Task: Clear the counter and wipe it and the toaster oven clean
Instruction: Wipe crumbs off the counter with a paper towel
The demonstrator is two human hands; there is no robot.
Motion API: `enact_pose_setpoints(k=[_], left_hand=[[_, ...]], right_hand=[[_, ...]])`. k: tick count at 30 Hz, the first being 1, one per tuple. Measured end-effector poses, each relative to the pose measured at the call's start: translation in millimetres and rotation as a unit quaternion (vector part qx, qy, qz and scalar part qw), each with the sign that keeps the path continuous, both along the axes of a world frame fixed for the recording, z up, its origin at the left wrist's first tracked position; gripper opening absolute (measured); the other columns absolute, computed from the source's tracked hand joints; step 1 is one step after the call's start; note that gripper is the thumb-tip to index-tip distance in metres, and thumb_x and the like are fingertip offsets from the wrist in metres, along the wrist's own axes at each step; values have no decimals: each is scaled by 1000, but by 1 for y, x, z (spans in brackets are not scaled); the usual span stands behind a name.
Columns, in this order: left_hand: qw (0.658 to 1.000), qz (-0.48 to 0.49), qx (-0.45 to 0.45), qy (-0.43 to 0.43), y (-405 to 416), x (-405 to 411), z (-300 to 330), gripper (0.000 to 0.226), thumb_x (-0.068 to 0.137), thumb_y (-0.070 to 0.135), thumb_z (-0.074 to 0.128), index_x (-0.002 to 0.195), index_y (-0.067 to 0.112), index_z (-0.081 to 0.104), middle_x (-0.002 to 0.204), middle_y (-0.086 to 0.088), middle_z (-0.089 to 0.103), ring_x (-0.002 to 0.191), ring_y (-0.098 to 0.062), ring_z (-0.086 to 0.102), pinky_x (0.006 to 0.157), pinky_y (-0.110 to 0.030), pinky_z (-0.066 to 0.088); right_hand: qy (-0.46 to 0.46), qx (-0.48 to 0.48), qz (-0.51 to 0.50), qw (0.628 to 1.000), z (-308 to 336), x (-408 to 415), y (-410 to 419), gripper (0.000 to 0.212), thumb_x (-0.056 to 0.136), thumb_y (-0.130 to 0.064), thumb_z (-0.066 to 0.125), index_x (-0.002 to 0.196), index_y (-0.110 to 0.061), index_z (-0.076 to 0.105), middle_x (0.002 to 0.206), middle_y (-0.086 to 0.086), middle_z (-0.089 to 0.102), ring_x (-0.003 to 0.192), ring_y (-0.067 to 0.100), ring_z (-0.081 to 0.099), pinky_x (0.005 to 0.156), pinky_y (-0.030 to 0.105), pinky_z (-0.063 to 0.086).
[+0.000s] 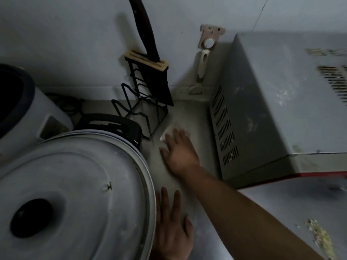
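My right hand (179, 152) presses a white cloth (170, 133) flat on the counter (189, 113), fingers straight; my left hand (173, 228) rests open at six o'clock. Toaster oven (262, 102) at three o'clock. Pushing toward twelve could topple the knife rack (148, 94).

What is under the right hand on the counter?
A white cloth lies under the right hand, whose flat fingers press it onto the counter between the knife rack and the toaster oven. Only its edges show; the rest is covered.
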State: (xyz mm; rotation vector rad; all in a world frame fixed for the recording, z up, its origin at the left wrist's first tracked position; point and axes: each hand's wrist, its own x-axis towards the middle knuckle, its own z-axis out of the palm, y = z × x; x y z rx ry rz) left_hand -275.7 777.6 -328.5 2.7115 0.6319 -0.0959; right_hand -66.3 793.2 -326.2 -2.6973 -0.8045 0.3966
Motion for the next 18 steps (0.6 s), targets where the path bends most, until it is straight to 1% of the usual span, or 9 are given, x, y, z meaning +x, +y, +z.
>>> enact_pose_setpoints(k=[2, 4, 6, 8, 9, 11, 12, 15, 18], left_hand=[[1000, -1, 2, -3, 0, 0, 3, 67, 79, 47, 50, 139, 20, 60, 151, -17, 46, 137, -38, 47, 125, -42, 1], [1000, -3, 5, -17, -1, 0, 6, 61, 93, 48, 37, 145, 21, 52, 150, -16, 47, 135, -37, 49, 125, -40, 1], [1000, 2, -1, -21, -1, 1, 6, 62, 98, 49, 28, 152, 21, 39, 150, -15, 48, 135, -36, 47, 125, -39, 3], [1000, 8, -5, -21, -1, 3, 5, 64, 99, 51, 25, 149, 18, 45, 151, -15, 46, 137, -37, 47, 125, -39, 4], [1000, 11, -8, -12, -1, 2, 4, 65, 99, 53, 22, 145, 18, 51, 151, -16, 47, 137, -38, 47, 125, -38, 3], [1000, -3, -4, 0, 1, 3, 1, 64, 97, 52, 25, 138, 17, 61, 150, -19, 47, 136, -40, 48, 125, -37, -1], [1000, -10, 8, -1, 1, 3, -1, 61, 93, 47, 33, 135, 16, 63, 149, -20, 48, 135, -41, 47, 125, -37, -3], [1000, -15, 10, 16, 2, 5, 0, 73, 69, 45, 49, 133, 14, 65, 147, -22, 49, 134, -42, 48, 124, -36, -6], [1000, -15, 14, 18, 1, 6, 5, 75, 68, 44, 48, 136, 14, 63, 148, -22, 49, 134, -44, 49, 124, -36, -7]], right_hand=[[12, 0, 30, 999, 6, -33, -15, 74, 91, -63, 13, 155, -27, 27, 165, 9, 14, 153, 26, 8, 123, 35, 2], [14, 6, 33, 999, 8, -61, -32, 73, 90, -63, 18, 151, -27, 37, 163, 9, 24, 151, 25, 17, 121, 35, 6], [-27, 12, 20, 999, 7, -79, -51, 61, 93, -59, 32, 140, -26, 53, 154, 10, 42, 145, 27, 36, 118, 39, 24], [-57, 13, 0, 998, 2, -86, -72, 51, 92, -54, 42, 131, -27, 62, 145, 9, 54, 137, 26, 48, 110, 40, 40], [-59, 14, -5, 998, 0, -88, -81, 49, 92, -52, 45, 130, -27, 63, 144, 8, 55, 136, 26, 49, 108, 39, 42], [-65, 10, -9, 998, -5, -89, -95, 47, 90, -47, 48, 130, -27, 63, 143, 8, 56, 135, 26, 50, 108, 38, 42], [-72, 7, -13, 997, -6, -89, -97, 46, 88, -44, 51, 128, -26, 64, 142, 9, 57, 133, 26, 52, 107, 38, 43], [-89, 14, -48, 995, -10, -76, -87, 38, 87, -32, 58, 123, -25, 65, 138, 11, 60, 130, 29, 55, 105, 39, 46], [-79, 5, -64, 995, -6, -49, -66, 46, 95, -35, 46, 139, -23, 54, 151, 15, 44, 142, 31, 40, 116, 40, 32]])
